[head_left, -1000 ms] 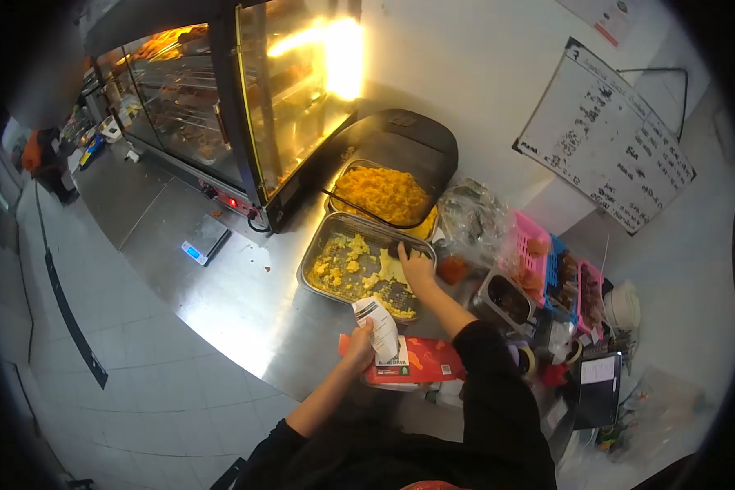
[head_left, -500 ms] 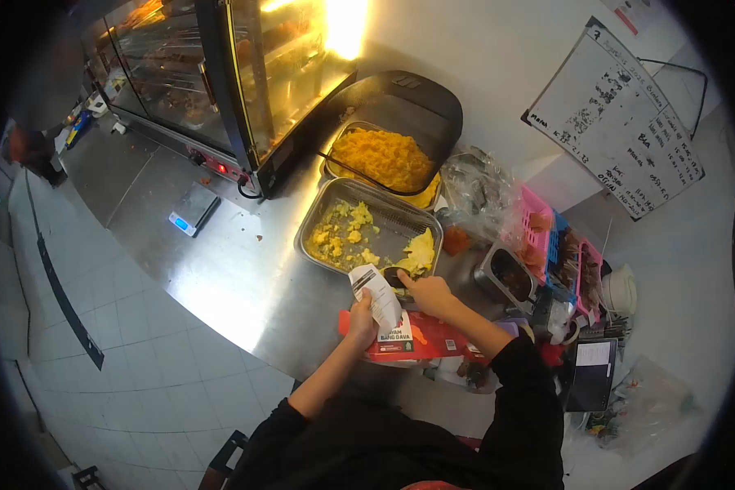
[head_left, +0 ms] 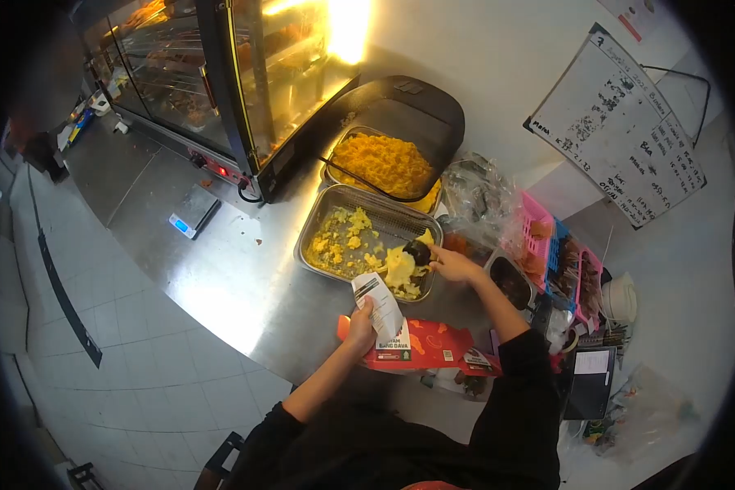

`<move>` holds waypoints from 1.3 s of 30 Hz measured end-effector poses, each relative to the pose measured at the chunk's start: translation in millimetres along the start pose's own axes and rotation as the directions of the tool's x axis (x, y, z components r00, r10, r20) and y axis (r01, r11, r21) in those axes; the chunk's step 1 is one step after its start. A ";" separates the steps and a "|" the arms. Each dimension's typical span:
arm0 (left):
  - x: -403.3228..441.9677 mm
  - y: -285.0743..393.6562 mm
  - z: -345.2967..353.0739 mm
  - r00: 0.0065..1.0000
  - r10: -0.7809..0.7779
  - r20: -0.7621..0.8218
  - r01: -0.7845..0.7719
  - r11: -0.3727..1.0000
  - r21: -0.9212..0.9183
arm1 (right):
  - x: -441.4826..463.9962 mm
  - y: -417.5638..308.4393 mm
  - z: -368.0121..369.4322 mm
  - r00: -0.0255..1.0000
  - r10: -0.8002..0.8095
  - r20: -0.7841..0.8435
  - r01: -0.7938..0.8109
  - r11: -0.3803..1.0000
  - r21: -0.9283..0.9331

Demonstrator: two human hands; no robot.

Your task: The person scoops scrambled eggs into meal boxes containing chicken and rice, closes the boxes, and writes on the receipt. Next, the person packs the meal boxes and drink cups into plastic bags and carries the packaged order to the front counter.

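Observation:
In my left hand (head_left: 361,325) is a white printed paper packet (head_left: 376,298), gripped near the front edge of a metal tray (head_left: 304,258). My right hand (head_left: 453,265) is closed around a black spoon (head_left: 417,251), its handle mostly hidden by the fingers. The spoon sits at the tray's right end against yellow food like scrambled egg (head_left: 400,269). More yellow pieces (head_left: 335,237) lie scattered on the tray's left side. Beneath the packet, a red printed box (head_left: 429,341) rests at the counter's front edge.
Behind the tray stands another tray of orange-yellow food (head_left: 384,159), partly under a dark lid (head_left: 408,106). A glass warming cabinet (head_left: 245,98) is at the back left, near a small scale (head_left: 194,214). To the right are a metal container (head_left: 510,279) and a pink basket (head_left: 534,224).
My right hand and the black spoon have moved right and farther back in the tray, with the yellow food shifting. My left hand keeps the packet in nearly the same place.

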State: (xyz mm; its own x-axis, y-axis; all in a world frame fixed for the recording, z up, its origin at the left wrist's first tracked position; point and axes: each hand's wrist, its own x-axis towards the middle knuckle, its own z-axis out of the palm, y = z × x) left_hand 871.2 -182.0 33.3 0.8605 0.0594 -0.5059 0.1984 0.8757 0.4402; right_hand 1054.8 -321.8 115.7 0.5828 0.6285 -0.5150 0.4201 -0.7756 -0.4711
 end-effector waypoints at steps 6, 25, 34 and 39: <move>-2.0 5.4 5.8 1.000 -0.014 0.014 0.014 1.000 -0.023 | -3.6 -20.4 40.6 0.954 -0.149 -0.259 -0.056 0.763 -0.644; -1.5 -1.6 8.9 0.998 0.044 -0.035 -0.047 0.994 -0.094 | -19.6 -41.5 18.3 0.953 -0.175 0.249 0.304 0.580 -0.756; -2.0 -3.7 8.7 0.999 -0.001 -0.041 -0.002 0.997 -0.079 | 25.2 29.4 6.2 0.773 -0.054 0.632 -0.163 0.946 0.280; -1.7 -1.5 6.5 0.995 0.028 -0.091 -0.038 0.993 -0.115 | 53.0 30.7 -7.3 0.802 0.019 0.598 -0.291 0.886 0.362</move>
State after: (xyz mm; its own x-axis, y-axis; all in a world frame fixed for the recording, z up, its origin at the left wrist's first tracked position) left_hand 872.4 -186.5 38.3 0.8193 0.1273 -0.5591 0.1102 0.9219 0.3713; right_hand 1103.7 -312.8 79.2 0.0596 0.5238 -0.8497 -0.0496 -0.8486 -0.5266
